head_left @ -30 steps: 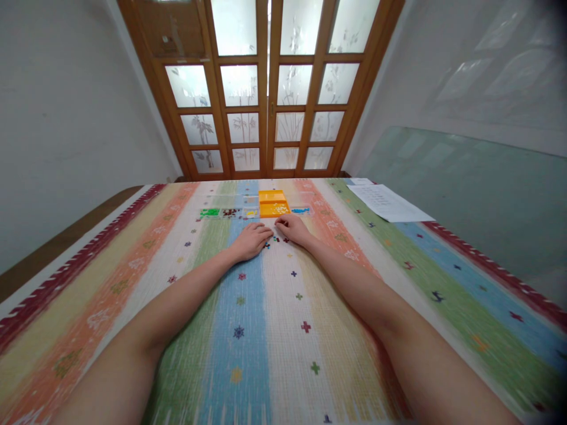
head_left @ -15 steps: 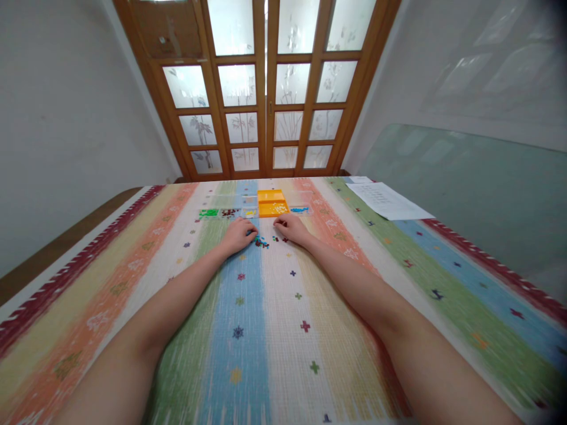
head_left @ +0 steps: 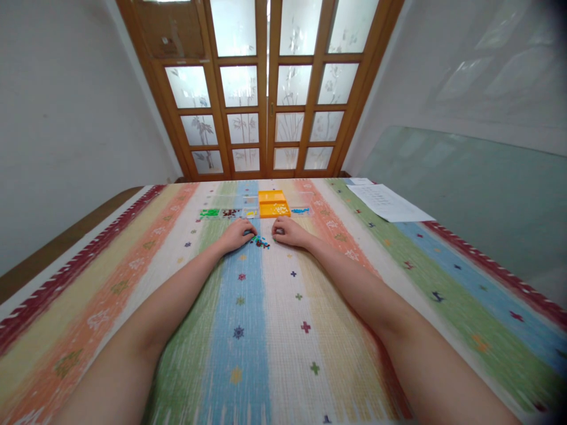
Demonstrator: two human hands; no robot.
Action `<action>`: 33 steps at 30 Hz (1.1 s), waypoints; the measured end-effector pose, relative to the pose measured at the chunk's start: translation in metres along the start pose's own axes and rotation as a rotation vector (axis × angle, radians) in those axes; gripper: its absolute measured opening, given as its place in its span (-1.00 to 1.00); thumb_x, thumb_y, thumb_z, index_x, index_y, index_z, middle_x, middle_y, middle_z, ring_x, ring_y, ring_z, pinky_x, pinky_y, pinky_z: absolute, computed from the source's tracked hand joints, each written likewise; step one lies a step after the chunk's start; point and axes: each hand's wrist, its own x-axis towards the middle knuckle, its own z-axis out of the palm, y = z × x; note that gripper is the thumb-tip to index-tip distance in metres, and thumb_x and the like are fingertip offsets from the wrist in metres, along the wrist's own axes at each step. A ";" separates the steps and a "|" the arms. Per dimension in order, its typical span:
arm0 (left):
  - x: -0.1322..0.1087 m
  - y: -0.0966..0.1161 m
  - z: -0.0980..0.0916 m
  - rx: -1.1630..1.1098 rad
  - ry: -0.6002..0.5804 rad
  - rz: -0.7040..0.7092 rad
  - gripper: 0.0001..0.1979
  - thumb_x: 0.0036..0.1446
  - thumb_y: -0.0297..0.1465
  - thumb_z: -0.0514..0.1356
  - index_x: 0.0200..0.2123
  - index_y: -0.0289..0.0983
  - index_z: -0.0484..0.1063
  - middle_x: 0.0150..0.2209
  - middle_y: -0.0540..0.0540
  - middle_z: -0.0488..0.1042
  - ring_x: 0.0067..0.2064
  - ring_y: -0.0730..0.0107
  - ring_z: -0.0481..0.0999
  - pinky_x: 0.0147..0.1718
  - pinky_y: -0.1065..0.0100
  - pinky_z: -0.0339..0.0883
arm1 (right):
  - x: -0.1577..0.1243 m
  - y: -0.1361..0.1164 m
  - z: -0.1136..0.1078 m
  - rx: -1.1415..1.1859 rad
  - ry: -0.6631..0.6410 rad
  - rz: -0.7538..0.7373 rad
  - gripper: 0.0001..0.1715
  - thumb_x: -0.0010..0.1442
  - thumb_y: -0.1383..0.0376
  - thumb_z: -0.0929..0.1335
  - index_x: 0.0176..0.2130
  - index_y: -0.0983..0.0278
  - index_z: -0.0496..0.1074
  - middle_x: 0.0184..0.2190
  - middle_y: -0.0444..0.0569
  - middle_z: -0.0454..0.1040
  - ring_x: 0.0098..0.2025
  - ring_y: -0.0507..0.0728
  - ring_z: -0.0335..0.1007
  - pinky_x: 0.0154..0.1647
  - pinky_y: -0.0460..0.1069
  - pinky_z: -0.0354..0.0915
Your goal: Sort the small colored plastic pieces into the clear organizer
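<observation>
Small green pieces [head_left: 209, 212] and dark brown pieces [head_left: 231, 213] are held in clear plastic compartments [head_left: 220, 213]. The left hand's [head_left: 238, 235] curled fingers are set beside a loose multicoloured pile of tiny pieces [head_left: 261, 242] on the striped cloth [head_left: 252, 295]; any grip cannot be told. White pieces [head_left: 280, 209] are contained in an orange plastic tray [head_left: 267, 211]. The right hand [head_left: 288, 231] is curled nearby, its contents hidden.

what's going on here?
Someone's bare hands are at a mixed pile of tiny pieces on the cloth. The left hand is at its left edge; the right hand is curled just to its right. Whether either holds a piece, I can't tell. An open orange box sits beyond.
</observation>
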 end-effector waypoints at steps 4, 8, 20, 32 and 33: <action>-0.001 -0.003 -0.001 -0.010 -0.004 0.027 -0.84 0.24 -0.39 0.22 -0.19 -0.17 0.63 -0.13 -0.11 0.59 -0.01 0.18 0.49 0.12 0.14 0.30 | 0.001 -0.001 0.001 -0.021 -0.003 0.005 -0.95 0.18 0.36 0.42 -0.31 0.24 0.55 -0.24 0.00 0.50 -0.13 0.17 0.39 -0.04 0.03 0.27; -0.003 -0.005 -0.004 -0.004 0.000 0.050 -0.84 0.27 -0.37 0.21 -0.18 -0.17 0.62 -0.13 -0.11 0.58 0.01 0.18 0.48 0.12 0.14 0.30 | 0.000 -0.001 0.004 0.058 0.045 0.048 -0.95 0.18 0.33 0.41 -0.33 0.24 0.53 -0.32 -0.05 0.52 -0.23 0.12 0.40 -0.13 0.00 0.27; -0.006 -0.027 -0.006 -0.135 0.208 -0.236 -0.85 0.19 -0.34 0.19 -0.21 -0.21 0.53 -0.27 -0.05 0.58 -0.27 0.27 0.49 -0.19 0.25 0.35 | 0.002 0.043 0.002 0.369 0.524 0.395 -0.81 0.13 0.17 0.36 -0.28 0.23 0.45 -0.34 -0.06 0.52 -0.30 0.12 0.40 -0.24 0.00 0.32; -0.008 -0.057 -0.006 -0.298 0.438 -0.380 -0.87 0.20 -0.41 0.14 -0.22 -0.23 0.49 -0.21 -0.06 0.56 -0.29 0.34 0.45 -0.18 0.30 0.36 | 0.005 0.061 0.013 0.528 0.572 0.473 -0.65 0.06 0.08 0.37 -0.21 0.24 0.50 -0.26 -0.03 0.56 -0.26 0.12 0.43 -0.25 -0.01 0.35; -0.008 -0.060 -0.006 -0.315 0.454 -0.389 -0.87 0.20 -0.40 0.15 -0.22 -0.23 0.49 -0.21 -0.06 0.56 -0.29 0.34 0.45 -0.19 0.30 0.36 | 0.005 0.061 0.013 0.527 0.570 0.472 -0.66 0.06 0.09 0.37 -0.22 0.24 0.50 -0.26 -0.03 0.56 -0.26 0.12 0.43 -0.25 -0.01 0.35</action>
